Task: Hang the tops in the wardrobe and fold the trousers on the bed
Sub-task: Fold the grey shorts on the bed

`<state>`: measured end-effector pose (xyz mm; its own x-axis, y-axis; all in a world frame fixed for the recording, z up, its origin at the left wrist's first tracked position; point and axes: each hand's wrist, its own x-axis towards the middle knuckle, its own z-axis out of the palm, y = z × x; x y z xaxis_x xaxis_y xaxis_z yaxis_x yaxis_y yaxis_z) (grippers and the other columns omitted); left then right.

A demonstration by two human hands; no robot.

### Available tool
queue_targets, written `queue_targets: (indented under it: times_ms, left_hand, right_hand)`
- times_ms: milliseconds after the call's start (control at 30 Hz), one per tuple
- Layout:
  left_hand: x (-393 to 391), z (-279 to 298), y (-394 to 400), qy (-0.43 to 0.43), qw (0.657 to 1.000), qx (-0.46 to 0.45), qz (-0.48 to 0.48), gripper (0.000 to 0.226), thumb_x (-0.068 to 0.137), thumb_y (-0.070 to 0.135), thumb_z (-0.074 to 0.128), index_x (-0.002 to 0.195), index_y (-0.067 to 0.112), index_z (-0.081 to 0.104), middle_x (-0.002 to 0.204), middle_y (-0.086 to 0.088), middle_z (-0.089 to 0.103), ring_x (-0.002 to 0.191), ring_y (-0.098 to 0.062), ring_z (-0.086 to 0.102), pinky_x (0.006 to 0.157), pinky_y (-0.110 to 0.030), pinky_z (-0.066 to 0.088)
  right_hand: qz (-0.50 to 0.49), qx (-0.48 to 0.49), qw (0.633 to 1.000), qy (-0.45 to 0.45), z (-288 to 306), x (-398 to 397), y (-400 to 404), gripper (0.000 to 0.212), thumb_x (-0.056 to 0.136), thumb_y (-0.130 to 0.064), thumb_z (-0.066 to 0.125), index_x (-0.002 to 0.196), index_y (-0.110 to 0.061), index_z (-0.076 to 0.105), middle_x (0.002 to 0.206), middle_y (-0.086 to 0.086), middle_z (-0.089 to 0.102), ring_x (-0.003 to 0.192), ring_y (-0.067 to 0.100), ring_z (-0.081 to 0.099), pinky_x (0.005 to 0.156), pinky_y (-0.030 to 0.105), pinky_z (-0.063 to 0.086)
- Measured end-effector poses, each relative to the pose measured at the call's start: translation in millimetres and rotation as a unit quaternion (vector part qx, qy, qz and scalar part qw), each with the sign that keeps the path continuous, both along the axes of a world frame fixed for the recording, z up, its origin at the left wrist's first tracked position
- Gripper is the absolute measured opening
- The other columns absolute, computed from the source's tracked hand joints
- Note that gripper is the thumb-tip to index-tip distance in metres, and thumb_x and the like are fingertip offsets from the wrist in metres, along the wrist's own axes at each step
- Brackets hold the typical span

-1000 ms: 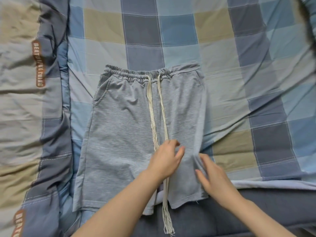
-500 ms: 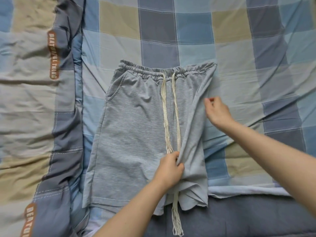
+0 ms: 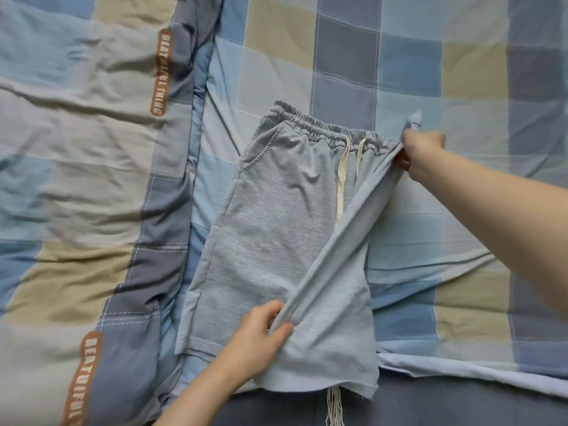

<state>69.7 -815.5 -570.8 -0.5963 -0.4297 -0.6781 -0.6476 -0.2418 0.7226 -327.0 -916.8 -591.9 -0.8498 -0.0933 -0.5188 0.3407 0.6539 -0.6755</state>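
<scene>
Lying flat on the checked bed sheet (image 3: 415,66), waistband away from the person, are the grey drawstring shorts (image 3: 276,241), with their right-hand side being lifted off the sheet into a taut ridge that is running diagonally from the waistband corner down to the hem area. Right hand (image 3: 422,152) is gripping the right end of the elastic waistband, fingers curled around the cloth, a bit of fabric poking up above the knuckles. Left hand (image 3: 261,336) is pinching the same raised fold low on the leg, thumb on top and fingers underneath, closed on the fabric. Cream drawstring (image 3: 341,179) is lying down the front from the waistband, partly covered by the lifted fold; its fringed end (image 3: 335,408) is hanging past the hem over the dark blue bed edge (image 3: 461,410). Rumpled duvet (image 3: 76,179) with orange lettered patches is lying alongside the shorts on the left, near but not overlapping them.
</scene>
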Motion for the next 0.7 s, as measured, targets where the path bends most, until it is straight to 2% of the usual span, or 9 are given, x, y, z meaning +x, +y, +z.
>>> queue_targets:
  times_ms: [67,167,233,300,400,467,533,600,700]
  left_hand:
    - [31,0,-9,-0.066,0.997,-0.022,0.024,0.005,0.087,0.023,0.062,0.083,0.025,0.063,0.071,0.014,0.064,0.072,0.000,0.058,0.068,-0.026,0.043]
    - [68,1,-17,-0.199,0.972,-0.119,0.027,0.013,0.088,0.016,0.062,0.082,0.027,0.062,0.073,0.007,0.064,0.082,-0.016,0.060,0.070,-0.030,0.040]
    - [87,3,-21,-0.282,0.948,-0.144,0.021,0.016,0.089,0.013,0.058,0.078,0.024,0.053,0.072,0.003,0.059,0.085,-0.027,0.056,0.071,-0.033,0.038]
    - [99,-2,-19,-0.336,0.932,-0.137,-0.008,0.016,0.092,0.013,0.052,0.082,0.022,0.043,0.090,-0.010,0.067,0.100,-0.035,0.058,0.077,-0.035,0.039]
    - [105,-4,-18,-0.382,0.915,-0.121,-0.032,0.005,0.096,0.014,0.044,0.095,0.014,0.049,0.106,-0.014,0.064,0.111,-0.034,0.057,0.084,-0.033,0.043]
    - [105,-8,-14,-0.403,0.906,-0.119,-0.049,0.025,0.097,0.014,0.041,0.120,0.012,0.052,0.108,-0.013,0.062,0.112,-0.031,0.058,0.087,-0.031,0.045]
    - [103,-5,-12,-0.421,0.897,-0.121,-0.064,0.035,0.098,0.014,0.040,0.132,0.014,0.046,0.115,-0.014,0.061,0.113,-0.030,0.059,0.088,-0.030,0.045]
    - [101,-4,-14,-0.428,0.891,-0.133,-0.073,0.039,0.096,0.012,0.040,0.135,0.014,0.042,0.120,-0.012,0.061,0.115,-0.028,0.059,0.089,-0.029,0.044]
    - [100,-9,-9,-0.420,0.893,-0.150,-0.064,0.051,0.094,0.007,0.041,0.144,0.012,0.031,0.131,-0.006,0.057,0.119,-0.023,0.058,0.092,-0.029,0.043]
  right_hand:
    - [0.058,-0.015,0.998,0.010,9,26,-24,0.022,0.086,-0.025,0.057,0.069,-0.019,0.044,0.074,0.009,0.054,0.053,0.017,0.047,0.050,0.029,0.041]
    - [0.118,-0.050,0.992,0.012,15,69,-61,0.013,0.083,-0.017,0.058,0.074,-0.017,0.048,0.070,0.008,0.053,0.057,0.020,0.052,0.056,0.034,0.048]
    - [0.147,-0.067,0.987,0.006,13,99,-85,0.013,0.084,-0.017,0.058,0.088,-0.015,0.046,0.076,0.004,0.052,0.072,0.024,0.061,0.071,0.041,0.056]
    - [0.163,-0.067,0.984,0.002,9,122,-103,0.026,0.083,-0.016,0.058,0.102,-0.012,0.041,0.087,0.003,0.053,0.089,0.028,0.063,0.081,0.046,0.056]
    - [0.198,-0.042,0.979,0.037,3,151,-121,0.030,0.088,-0.016,0.054,0.114,-0.007,0.043,0.104,0.009,0.058,0.098,0.029,0.061,0.086,0.039,0.051]
    - [0.218,-0.012,0.974,0.053,-1,164,-133,0.031,0.092,-0.016,0.051,0.120,-0.005,0.041,0.111,0.011,0.057,0.104,0.028,0.058,0.092,0.038,0.048]
    - [0.238,0.012,0.969,0.065,-2,172,-141,0.032,0.094,-0.012,0.045,0.124,-0.003,0.037,0.113,0.012,0.055,0.105,0.028,0.055,0.094,0.038,0.045]
    - [0.261,0.023,0.962,0.080,-3,178,-149,0.031,0.094,-0.012,0.043,0.123,-0.003,0.036,0.111,0.013,0.053,0.100,0.026,0.053,0.092,0.038,0.044]
    - [0.356,-0.012,0.934,0.016,-4,186,-150,0.026,0.092,-0.014,0.048,0.115,-0.005,0.043,0.095,0.009,0.049,0.087,0.022,0.051,0.077,0.034,0.046]
